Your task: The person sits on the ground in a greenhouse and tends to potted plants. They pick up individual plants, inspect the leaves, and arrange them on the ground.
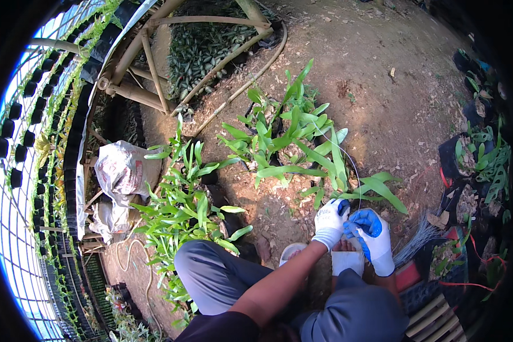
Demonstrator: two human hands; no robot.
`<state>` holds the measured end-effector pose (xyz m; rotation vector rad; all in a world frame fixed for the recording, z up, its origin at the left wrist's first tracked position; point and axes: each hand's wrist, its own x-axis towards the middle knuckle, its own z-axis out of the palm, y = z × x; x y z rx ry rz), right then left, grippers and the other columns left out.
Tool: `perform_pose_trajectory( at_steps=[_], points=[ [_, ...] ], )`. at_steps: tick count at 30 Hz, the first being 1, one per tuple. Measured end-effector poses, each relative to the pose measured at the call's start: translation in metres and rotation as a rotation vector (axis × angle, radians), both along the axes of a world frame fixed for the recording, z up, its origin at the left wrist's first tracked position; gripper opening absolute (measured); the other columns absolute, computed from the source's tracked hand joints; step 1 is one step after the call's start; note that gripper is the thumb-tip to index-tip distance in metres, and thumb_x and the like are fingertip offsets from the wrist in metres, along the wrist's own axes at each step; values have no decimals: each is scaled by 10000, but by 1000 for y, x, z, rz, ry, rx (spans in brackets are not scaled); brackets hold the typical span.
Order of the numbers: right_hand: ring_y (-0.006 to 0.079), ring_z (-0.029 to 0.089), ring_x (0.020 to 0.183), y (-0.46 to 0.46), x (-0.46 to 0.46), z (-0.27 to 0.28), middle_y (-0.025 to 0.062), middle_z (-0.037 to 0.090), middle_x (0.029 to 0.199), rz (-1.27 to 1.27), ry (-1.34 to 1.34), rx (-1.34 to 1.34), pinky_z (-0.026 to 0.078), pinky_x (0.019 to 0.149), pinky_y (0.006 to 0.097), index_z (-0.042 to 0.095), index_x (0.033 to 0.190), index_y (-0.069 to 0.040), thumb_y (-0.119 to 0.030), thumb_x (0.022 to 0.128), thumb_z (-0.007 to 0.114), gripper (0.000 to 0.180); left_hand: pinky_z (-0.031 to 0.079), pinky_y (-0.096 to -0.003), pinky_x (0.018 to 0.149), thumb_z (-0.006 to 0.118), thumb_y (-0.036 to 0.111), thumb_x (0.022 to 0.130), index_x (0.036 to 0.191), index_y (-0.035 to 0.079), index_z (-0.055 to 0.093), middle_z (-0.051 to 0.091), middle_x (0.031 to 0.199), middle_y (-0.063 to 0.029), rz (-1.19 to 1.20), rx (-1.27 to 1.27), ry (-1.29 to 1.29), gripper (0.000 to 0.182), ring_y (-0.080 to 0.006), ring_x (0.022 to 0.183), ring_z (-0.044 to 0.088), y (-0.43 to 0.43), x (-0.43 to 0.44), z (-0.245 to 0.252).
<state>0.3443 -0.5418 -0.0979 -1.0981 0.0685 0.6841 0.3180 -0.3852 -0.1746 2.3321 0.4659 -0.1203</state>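
Note:
Both hands wear white gloves with blue coated palms. Low in front of my knees, my left hand (pixel 330 217) has its fingers curled beside the base of a strap-leaved green plant (pixel 337 171); what lies inside them is hidden. My right hand (pixel 374 239) is just to its right, thumb and fingers pinched together on the lower end of a thin metal wire (pixel 354 164). From there the wire bows upward across the leaves. More long-leaved potted plants (pixel 260 137) stand on the soil beyond my hands.
Leafy plants in black pots (pixel 192 209) crowd the left. A white sack (pixel 126 171) stands by a bamboo frame (pixel 154 68). At right lie a bundle of cut wires (pixel 421 237), red ribbon (pixel 468 284) and potted plants (pixel 466 154). A hose (pixel 147 260) curves over the ground.

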Motion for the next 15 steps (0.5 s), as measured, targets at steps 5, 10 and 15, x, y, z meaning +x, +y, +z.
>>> perform_pose_trajectory(
  at_steps=[5, 10, 15],
  points=[
    [188, 730, 945, -20, -8, -25, 105, 714, 1026, -76, -84, -195, 594, 875, 325, 633, 1105, 23, 138, 900, 606, 237, 526, -439, 826, 770, 109, 824, 939, 89, 755, 635, 978, -142, 54, 19, -175, 118, -360, 937, 647, 15, 19, 32],
    [152, 724, 895, -3, -5, -57, 71, 726, 974, -282, -75, -146, 599, 832, 297, 655, 1057, 15, 77, 902, 704, 175, 539, -392, 834, 773, 51, 824, 922, 50, 757, 695, 940, -140, 63, -65, -229, 100, -336, 878, 684, 29, 30, 34],
    [172, 732, 872, 30, 4, -85, 104, 743, 964, -421, 168, 130, 617, 805, 313, 654, 991, 10, 63, 895, 740, 140, 545, -351, 834, 747, 5, 863, 964, 6, 760, 732, 929, -133, -16, -94, -167, 101, -263, 849, 714, 43, 31, 29]
  ],
)
